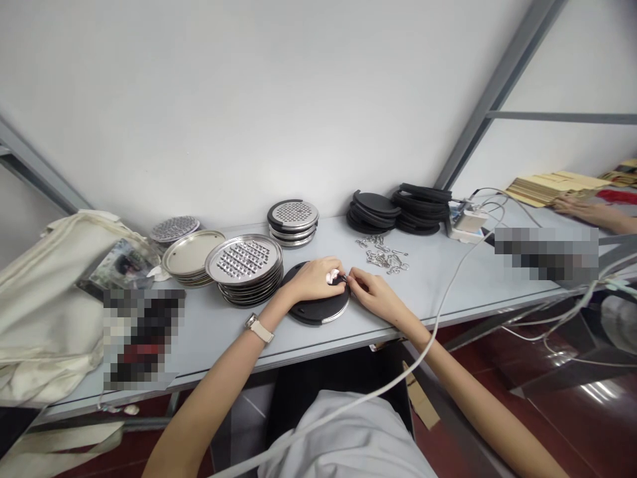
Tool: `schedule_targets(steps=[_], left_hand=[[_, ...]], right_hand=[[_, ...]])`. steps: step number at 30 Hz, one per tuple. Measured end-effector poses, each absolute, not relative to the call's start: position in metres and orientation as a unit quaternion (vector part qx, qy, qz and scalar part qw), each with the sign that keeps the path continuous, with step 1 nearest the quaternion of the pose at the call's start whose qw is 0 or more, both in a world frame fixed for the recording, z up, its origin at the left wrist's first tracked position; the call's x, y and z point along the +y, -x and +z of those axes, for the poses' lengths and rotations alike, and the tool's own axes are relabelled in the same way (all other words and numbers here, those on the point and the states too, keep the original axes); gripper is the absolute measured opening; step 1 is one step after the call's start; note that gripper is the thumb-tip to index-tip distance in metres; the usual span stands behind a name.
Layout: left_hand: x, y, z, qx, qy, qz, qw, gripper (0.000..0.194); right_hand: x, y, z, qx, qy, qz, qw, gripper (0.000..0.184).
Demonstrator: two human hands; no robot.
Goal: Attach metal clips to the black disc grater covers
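Note:
A round black disc (318, 311) with a strip of silvery metal rim lies on the table in front of me. My left hand (316, 279) rests over its top, fingers curled toward its right edge; something small and white shows at these fingers. At that same edge my right hand (367, 289) pinches with thumb and forefinger; a small dark and shiny bit shows at the fingertips, too small to name. Just beyond lie several small metal clips (383, 255). Left of the disc stands a stack of round metal graters (245, 262).
Behind are plain metal discs (193, 255), graters with black rims (294, 219) and black discs (377, 207) beside black rings (421, 209). A white cable (440, 302) crosses over my right forearm. At the far right, another person's hand (580, 209) touches yellowish sheets (552, 188).

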State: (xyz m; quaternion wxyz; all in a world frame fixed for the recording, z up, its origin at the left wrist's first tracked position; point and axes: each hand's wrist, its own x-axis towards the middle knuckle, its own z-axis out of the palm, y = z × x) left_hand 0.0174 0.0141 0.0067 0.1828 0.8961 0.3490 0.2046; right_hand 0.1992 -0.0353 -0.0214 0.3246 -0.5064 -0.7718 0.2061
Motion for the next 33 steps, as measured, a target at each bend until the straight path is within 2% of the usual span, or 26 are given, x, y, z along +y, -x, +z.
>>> schedule_targets(steps=[33], left_hand=[[0.0143, -0.0172, 0.0069, 0.344, -0.898, 0.204, 0.183, 0.012]], right_hand=[[-0.0351, -0.1997, -0.0221, -0.772, 0.503, 0.212, 0.326, 0.027]])
